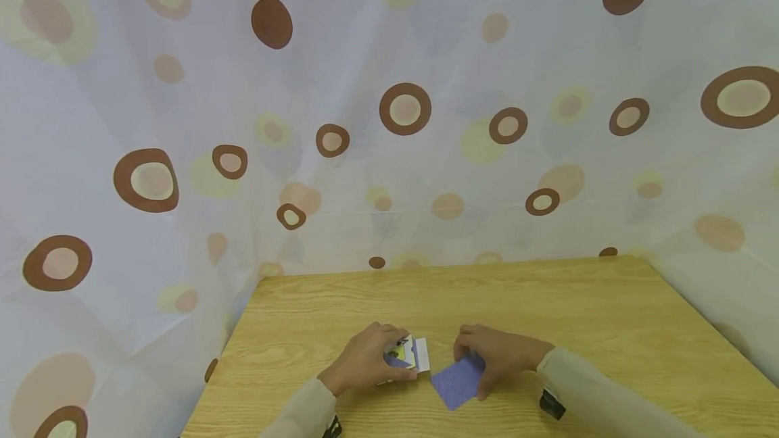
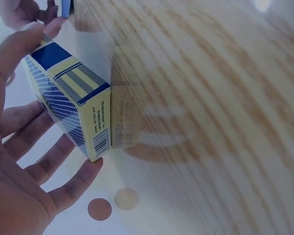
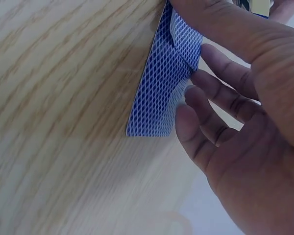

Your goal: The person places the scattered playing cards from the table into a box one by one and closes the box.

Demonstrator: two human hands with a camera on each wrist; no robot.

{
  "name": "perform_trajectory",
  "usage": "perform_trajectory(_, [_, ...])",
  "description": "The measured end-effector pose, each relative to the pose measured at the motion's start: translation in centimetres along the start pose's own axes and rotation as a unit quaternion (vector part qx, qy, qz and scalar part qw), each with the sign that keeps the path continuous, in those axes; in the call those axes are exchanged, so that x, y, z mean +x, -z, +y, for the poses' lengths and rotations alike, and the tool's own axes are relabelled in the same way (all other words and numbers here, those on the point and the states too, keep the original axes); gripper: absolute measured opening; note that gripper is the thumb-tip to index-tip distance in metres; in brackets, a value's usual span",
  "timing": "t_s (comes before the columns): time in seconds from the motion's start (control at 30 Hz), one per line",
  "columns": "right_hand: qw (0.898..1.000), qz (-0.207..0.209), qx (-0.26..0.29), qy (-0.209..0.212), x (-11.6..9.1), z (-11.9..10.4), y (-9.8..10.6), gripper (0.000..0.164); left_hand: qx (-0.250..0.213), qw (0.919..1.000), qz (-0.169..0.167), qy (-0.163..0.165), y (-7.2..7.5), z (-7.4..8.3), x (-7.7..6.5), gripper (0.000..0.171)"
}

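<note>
My left hand [image 1: 368, 360] grips a playing-card box [image 1: 403, 351] between thumb and fingers on the table. The box's white end flap [image 1: 422, 355] stands out toward the right. In the left wrist view the box [image 2: 63, 98] shows a blue-and-cream striped end and a barcode. To its right, my right hand [image 1: 502, 353] holds blue-backed playing cards [image 1: 455, 384] at the tabletop. Seen from the right wrist, the thumb lies over the cards [image 3: 154, 98] and the curled fingers are at their far edge; the upper piece looks bent or lifted. How many cards there are, I cannot tell.
The wooden table [image 1: 487, 296] runs back to a hanging white sheet [image 1: 426, 167] with brown and cream dots, which also surrounds its left and right sides. A small black device sits under each sleeve, the right one [image 1: 552, 404] near the table.
</note>
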State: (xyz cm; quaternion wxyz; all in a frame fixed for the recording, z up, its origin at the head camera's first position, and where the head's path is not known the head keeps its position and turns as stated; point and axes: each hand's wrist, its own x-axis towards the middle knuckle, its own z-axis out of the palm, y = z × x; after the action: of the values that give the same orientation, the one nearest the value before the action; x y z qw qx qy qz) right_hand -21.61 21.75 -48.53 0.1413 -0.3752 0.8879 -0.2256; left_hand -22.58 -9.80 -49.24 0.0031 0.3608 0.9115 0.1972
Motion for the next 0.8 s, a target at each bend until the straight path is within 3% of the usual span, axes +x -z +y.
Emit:
perform_trajectory(0.17, [1.000,0.007,-0.011,0.004,-0.1,0.1,0.0,0.057,0.000,1.0000,0.001,0.000,-0.1,-0.1,0.0,0.079])
perform_trajectory(0.4, [0.999,0.021,0.030,-0.002,-0.7,0.1,0.7,0.056,-0.003,1.0000,-0.004,0.008,0.0,-0.1,0.0,0.080])
perform_trajectory(0.8, [0.999,0.042,0.014,-0.009,-0.9,0.3,1.1,0.058,-0.004,1.0000,-0.002,0.002,-0.1,-0.2,0.0,0.080])
